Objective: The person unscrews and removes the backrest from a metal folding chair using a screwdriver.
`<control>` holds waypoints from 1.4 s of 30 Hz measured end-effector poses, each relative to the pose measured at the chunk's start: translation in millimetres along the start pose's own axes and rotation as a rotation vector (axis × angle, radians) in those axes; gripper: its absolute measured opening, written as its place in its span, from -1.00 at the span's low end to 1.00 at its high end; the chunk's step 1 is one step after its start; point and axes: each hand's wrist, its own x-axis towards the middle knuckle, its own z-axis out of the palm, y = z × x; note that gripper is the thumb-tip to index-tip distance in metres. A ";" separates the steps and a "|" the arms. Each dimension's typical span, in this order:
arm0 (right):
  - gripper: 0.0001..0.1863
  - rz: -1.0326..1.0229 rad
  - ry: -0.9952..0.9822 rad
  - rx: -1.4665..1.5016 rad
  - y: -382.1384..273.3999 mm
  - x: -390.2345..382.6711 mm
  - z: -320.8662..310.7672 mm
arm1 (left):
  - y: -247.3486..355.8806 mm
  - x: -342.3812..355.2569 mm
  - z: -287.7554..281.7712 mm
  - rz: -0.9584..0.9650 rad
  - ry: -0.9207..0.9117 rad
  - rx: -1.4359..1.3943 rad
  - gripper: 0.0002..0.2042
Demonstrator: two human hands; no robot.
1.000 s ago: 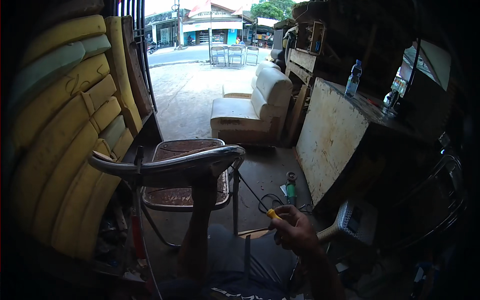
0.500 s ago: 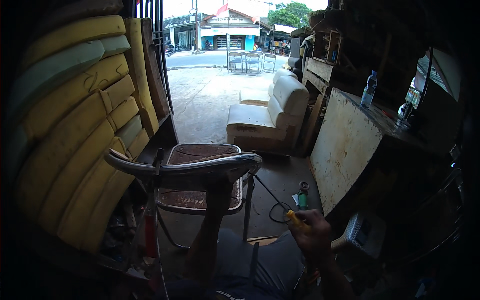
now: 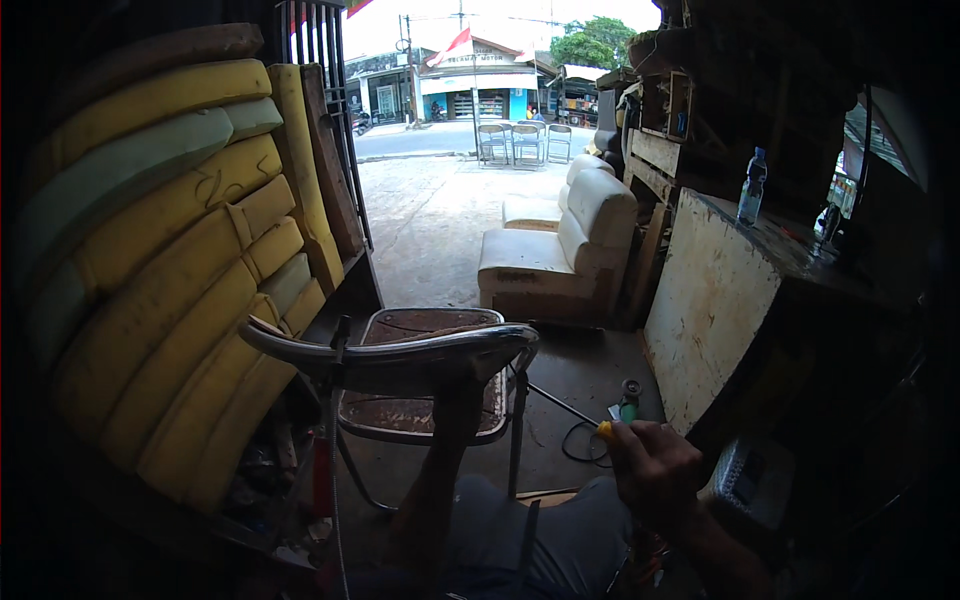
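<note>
Right hand (image 3: 655,468): fingers closed round yellow-handled, steel-shafted screwdriver (image 3: 605,430), tip toward ten o'clock, by chrome-framed, brown-seated chair (image 3: 418,412). Left hand (image 3: 460,402): at its backrest (image 3: 410,354), presumably bracing; fingers in shadow, grip indeterminate. Green-bodied grinder (image 3: 629,402): floor (image 3: 600,362), near right hand's twelve.

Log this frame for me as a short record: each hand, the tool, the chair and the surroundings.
Left hand: at the backrest of a metal-framed chair; the hand is in shadow, its grip unclear
Right hand: fingers closed around a yellow-handled screwdriver; hand right of the chair
Tool: shaft angled toward the backrest's right end; tip contact unclear
Chair: worn brown seat
Floor: green angle grinder
Left side: stacked foam cushions
Right side: plastic bottle on a scuffed cabinet
Beyond: cream upholstered seats
</note>
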 end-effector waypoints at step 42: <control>-0.68 0.791 -0.298 0.988 -20.1 -21.8 21.6 | -42.0 -12.9 17.5 -0.033 0.159 -0.263 -0.69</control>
